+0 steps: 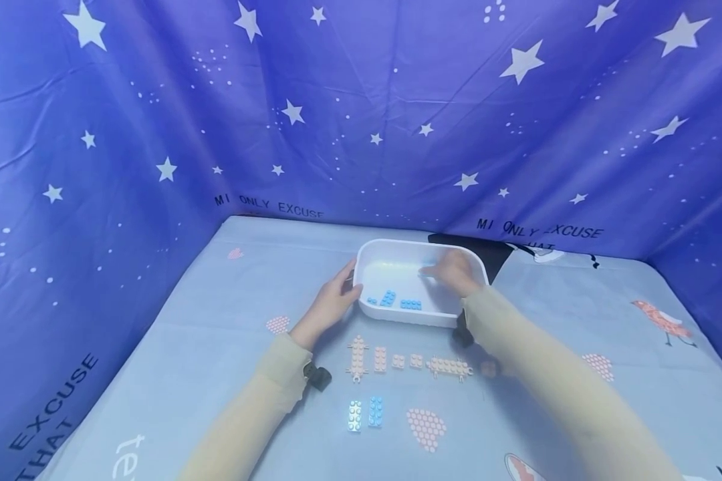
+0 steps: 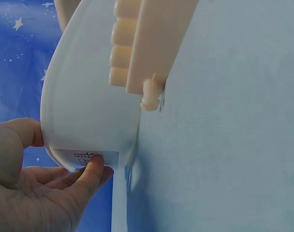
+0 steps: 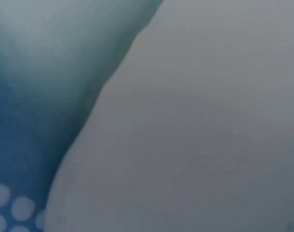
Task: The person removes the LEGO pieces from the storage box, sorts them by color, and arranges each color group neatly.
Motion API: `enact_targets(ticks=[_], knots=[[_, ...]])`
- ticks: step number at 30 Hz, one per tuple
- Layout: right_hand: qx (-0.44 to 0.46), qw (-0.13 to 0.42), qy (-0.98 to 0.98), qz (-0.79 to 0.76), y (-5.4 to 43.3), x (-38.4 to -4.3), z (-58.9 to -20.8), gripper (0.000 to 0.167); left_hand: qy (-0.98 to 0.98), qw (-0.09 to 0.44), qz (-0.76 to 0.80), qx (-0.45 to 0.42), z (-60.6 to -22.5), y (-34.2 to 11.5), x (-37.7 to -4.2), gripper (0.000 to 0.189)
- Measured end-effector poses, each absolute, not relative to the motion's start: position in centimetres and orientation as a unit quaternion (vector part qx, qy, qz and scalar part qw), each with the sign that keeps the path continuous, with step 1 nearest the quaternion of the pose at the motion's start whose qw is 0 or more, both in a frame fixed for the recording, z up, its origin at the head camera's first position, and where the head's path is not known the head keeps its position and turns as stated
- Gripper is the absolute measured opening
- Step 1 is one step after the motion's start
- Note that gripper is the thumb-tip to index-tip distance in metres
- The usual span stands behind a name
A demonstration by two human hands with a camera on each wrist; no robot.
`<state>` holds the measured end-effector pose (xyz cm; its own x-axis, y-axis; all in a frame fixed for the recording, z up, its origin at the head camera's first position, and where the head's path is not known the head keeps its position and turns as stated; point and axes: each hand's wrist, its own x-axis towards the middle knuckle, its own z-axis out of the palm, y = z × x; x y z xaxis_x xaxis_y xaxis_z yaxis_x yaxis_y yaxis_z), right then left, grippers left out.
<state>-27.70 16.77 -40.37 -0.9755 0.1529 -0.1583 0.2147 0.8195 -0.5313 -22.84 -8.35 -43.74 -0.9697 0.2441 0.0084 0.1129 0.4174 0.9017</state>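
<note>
My left hand (image 1: pixel 331 300) grips the left end of a white tub (image 1: pixel 415 319); in the left wrist view its thumb lies at the rim and its fingers on a label (image 2: pixel 110 158) on the outer wall. Inside the tub's right half is my right hand (image 1: pixel 455 270), blurred, with a blurred blue brick (image 1: pixel 426 270) at its fingertips that it seems to pinch. Several blue bricks (image 1: pixel 411 304) lie on the tub floor near its front wall. The right wrist view is filled by the tub's pale wall (image 3: pixel 185 135), hiding that hand.
In front of the tub, a row of beige pieces includes a long brick with side pegs (image 1: pixel 357 357), a plain brick (image 1: pixel 380 359) and another pegged piece (image 1: pixel 450 367). Two blue bricks (image 1: pixel 376 411) lie nearer on the patterned cloth (image 1: pixel 216 374). A starry curtain (image 1: pixel 349 133) encloses the table.
</note>
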Motion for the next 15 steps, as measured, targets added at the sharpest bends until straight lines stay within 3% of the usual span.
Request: enact_targets(ticks=[8, 15], knots=[[0.103, 0.048, 0.949, -0.293, 16.35, -27.97, -40.53, 0.048, 0.839, 0.058, 0.530, 0.111, -43.96, -8.49, -22.92, 0.063], [0.098, 0.045, 0.948, -0.299, 16.68, -27.85, -40.84, 0.035, 0.838, 0.060, 0.531, 0.113, -43.91, -8.40, -22.78, 0.064]])
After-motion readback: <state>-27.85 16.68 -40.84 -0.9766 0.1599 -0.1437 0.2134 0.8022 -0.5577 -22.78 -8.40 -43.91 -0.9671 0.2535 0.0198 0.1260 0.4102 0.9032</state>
